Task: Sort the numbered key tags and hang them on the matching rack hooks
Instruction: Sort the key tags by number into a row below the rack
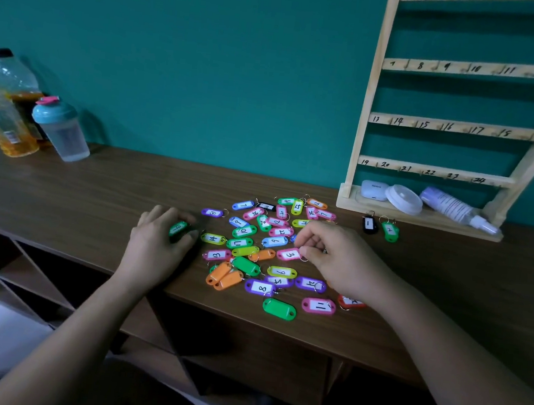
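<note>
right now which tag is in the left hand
The green tag gripped in the left hand, left of the pile; the other tags lie on the desk.

Wooden table (95, 205): key tags (239, 242), rack (365, 114), bottles (10, 112)

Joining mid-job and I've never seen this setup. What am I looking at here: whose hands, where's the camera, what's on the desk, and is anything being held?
There is no machine. A person works with bare hands, and the single picture comes from a camera worn on their head, looking down. The left hand grips a green tag; its number is too hidden to read. The right hand pinches the ring of pink tag 3. A pile of coloured numbered tags lies on the wooden table. Black tag 1 and green tag 2 lie apart from the pile, by the wooden rack. The rack's numbered hooks that are in view are bare.
</note>
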`<state>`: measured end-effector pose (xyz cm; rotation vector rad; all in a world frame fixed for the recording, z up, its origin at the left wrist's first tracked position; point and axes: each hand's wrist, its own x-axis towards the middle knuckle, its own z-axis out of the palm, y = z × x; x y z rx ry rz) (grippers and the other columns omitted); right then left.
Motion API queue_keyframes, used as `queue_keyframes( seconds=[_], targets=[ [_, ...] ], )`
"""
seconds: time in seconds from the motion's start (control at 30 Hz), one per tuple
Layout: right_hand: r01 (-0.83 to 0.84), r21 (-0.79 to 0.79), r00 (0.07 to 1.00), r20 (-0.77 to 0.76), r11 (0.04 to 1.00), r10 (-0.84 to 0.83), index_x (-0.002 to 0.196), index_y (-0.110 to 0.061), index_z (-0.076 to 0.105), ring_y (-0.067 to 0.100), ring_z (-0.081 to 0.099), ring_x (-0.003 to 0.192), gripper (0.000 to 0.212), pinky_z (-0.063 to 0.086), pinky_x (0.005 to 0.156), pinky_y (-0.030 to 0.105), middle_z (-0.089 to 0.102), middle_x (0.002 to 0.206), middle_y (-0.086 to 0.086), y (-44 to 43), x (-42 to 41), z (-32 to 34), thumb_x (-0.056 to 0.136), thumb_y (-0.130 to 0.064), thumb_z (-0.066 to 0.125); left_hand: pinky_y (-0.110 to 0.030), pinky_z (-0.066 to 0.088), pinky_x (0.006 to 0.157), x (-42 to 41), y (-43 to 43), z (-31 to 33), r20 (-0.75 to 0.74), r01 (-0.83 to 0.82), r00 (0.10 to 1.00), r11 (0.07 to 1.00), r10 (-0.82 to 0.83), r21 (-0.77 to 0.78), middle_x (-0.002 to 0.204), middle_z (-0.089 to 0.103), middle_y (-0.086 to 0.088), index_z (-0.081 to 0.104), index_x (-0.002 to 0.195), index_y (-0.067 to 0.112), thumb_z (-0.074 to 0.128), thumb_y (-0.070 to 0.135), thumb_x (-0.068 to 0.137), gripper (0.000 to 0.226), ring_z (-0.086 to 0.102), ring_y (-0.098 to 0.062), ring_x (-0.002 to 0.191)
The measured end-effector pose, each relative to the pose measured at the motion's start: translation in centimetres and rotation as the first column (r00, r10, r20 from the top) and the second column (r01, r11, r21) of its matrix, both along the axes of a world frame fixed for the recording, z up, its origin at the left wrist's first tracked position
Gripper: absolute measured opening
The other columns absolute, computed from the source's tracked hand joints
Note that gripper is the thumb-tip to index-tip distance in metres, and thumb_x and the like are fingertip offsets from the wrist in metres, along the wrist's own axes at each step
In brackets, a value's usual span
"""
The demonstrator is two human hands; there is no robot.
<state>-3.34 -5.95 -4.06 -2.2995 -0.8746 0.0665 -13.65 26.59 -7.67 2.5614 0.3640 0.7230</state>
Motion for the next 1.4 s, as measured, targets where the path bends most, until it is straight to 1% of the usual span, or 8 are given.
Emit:
queue_keyframes(
  seconds=[0.27,0.43,0.67,0.8,0.93,1.07,1.2,1.4],
  targets=[
    [0.062,-0.016,0.994,0.088,0.998,-0.060,0.108,-0.025,0.066,0.004,0.066,0.074,0.015,0.059,0.072,0.039,0.070,0.080,-0.009,0.5,0.1,-0.8,0.098,-0.016,0.072,-0.043,0.049,0.090,0.1,-4.4,0.8,0.035,0.203,0.978,0.978,-0.205,0.043,0.101,0.061,0.019,0.074,0.101,0.039,0.080,0.032,0.090,0.014,0.052,-0.012,0.102],
    [0.083,-0.081,0.990,0.118,0.993,-0.073,0.103,-0.025,0.070,0.002,0.063,0.074,0.011,0.048,0.065,0.022,0.067,0.080,-0.012,0.1,0.0,-0.6,0.098,-0.015,0.070,-0.045,0.048,0.090,1.5,-7.2,1.5,0.013,0.320,0.947,0.943,-0.322,0.091,0.102,0.057,0.023,0.076,0.101,0.041,0.079,0.039,0.089,0.013,0.050,-0.012,0.105],
    [0.096,-0.138,0.972,0.227,0.986,-0.063,0.097,-0.031,0.067,0.009,0.055,0.101,0.007,0.040,0.095,0.037,0.061,0.095,-0.014,-0.1,0.0,-0.4,0.098,-0.024,0.068,-0.034,0.034,0.090,3.5,-8.4,2.5,-0.165,0.301,0.949,0.929,-0.269,0.215,0.112,0.058,0.018,0.076,0.100,0.041,0.076,0.060,0.086,0.024,0.046,-0.011,0.111],
    [0.071,-0.131,0.968,0.250,0.989,-0.036,0.097,-0.033,0.069,0.012,0.053,0.107,0.001,0.035,0.095,0.038,0.057,0.101,-0.014,0.1,-0.2,-0.5,0.097,-0.034,0.070,-0.039,0.038,0.100,4.0,-8.9,3.2,-0.264,0.299,0.936,0.924,-0.234,0.239,0.119,0.057,0.015,0.077,0.104,0.039,0.076,0.058,0.087,0.025,0.045,-0.014,0.117],
    [-0.035,-0.186,0.972,0.224,0.982,0.077,0.104,-0.035,0.071,0.010,0.049,0.109,0.011,0.030,0.097,0.037,0.057,0.105,-0.015,0.2,-0.8,-0.4,0.097,-0.043,0.072,-0.045,0.042,0.105,4.4,-9.3,3.5,-0.319,0.300,0.925,0.913,-0.207,0.277,0.122,0.058,0.014,0.077,0.106,0.039,0.075,0.058,0.087,0.027,0.044,-0.015,0.122],
    [-0.097,-0.186,0.960,0.241,0.978,0.141,0.107,-0.037,0.072,0.006,0.042,0.107,0.014,0.027,0.097,0.032,0.054,0.106,-0.017,0.2,-1.2,-0.1,0.096,-0.046,0.072,-0.044,0.042,0.101,4.7,-9.7,3.7,-0.306,0.312,0.931,0.865,-0.197,0.392,0.122,0.061,0.015,0.079,0.104,0.034,0.072,0.059,0.090,0.030,0.045,-0.016,0.123],
    [-0.120,-0.196,0.956,0.241,0.973,0.166,0.109,-0.037,0.071,0.006,0.041,0.106,0.015,0.031,0.097,0.034,0.047,0.098,-0.019,0.2,-1.7,-0.2,0.096,-0.045,0.071,-0.038,0.038,0.083,4.8,-9.6,3.5,-0.244,0.362,0.932,0.749,-0.269,0.555,0.114,0.067,0.015,0.080,0.099,0.028,0.073,0.054,0.088,0.030,0.049,-0.018,0.111],
    [-0.047,-0.236,0.952,0.284,0.971,0.115,0.110,-0.034,0.071,0.009,0.044,0.108,0.014,0.032,0.096,0.035,0.054,0.105,-0.016,0.1,-1.3,-0.3,0.099,-0.042,0.068,-0.036,0.034,0.080,5.0,-9.1,3.1,-0.185,0.392,0.920,0.804,-0.346,0.447,0.112,0.066,0.022,0.080,0.087,0.032,0.074,0.048,0.090,0.018,0.050,-0.013,0.109]
  ],
)
